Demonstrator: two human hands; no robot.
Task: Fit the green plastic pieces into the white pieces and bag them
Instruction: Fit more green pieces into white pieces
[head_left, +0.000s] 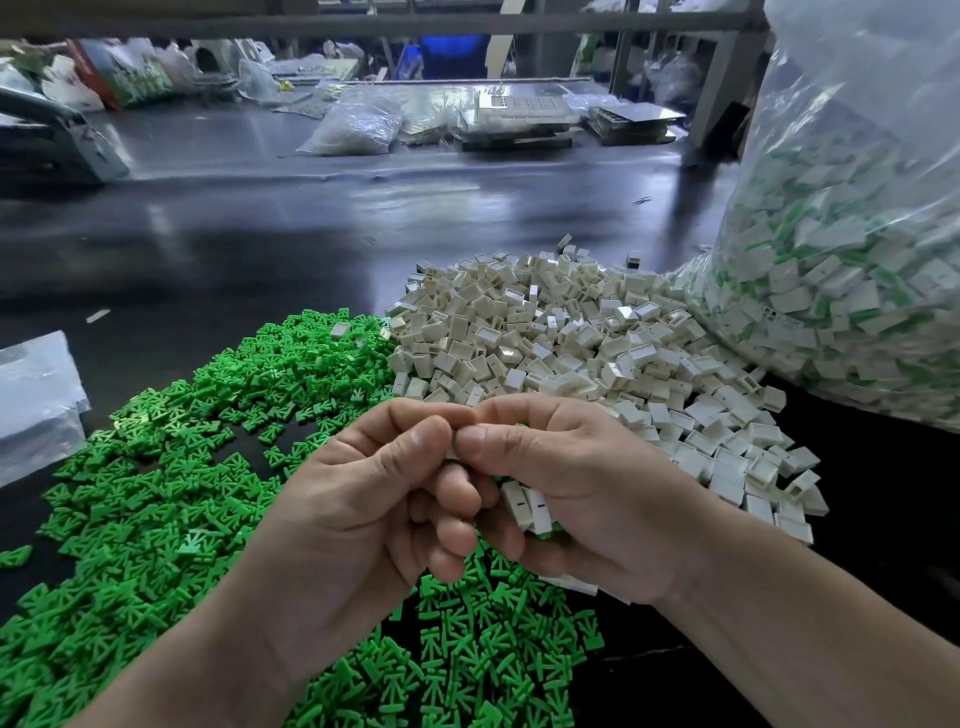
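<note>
**Small parts, tight pinch — where this could slip**

Both hands meet above the near edge of the piles; the left hand (358, 499) has thumb and forefinger curled tight against those of the right hand (566, 483), and between them they nip a pinched piece (453, 453) of which only a pale sliver shows, so I cannot tell whether green is already seated in white. The right hand's lower fingers also curl round some spare white pieces (527, 506).

The green pieces (156, 467) lie spread on the dark table (260, 234) to the left; the white pieces (571, 338) are heaped to the right, touching the big clear bag (857, 234) that holds fitted pieces.

Likely troubles, as I judge them: a green part pushed in crooked may jam or bend; pressing hard with the fingertips could loosen the lower fingers and spill the spares; the two piles touch, with stray whites among the green — a dropped part would be lost there; an unfitted white could slide against the bag and be taken for done.

No brand, label or writing is readable.
</note>
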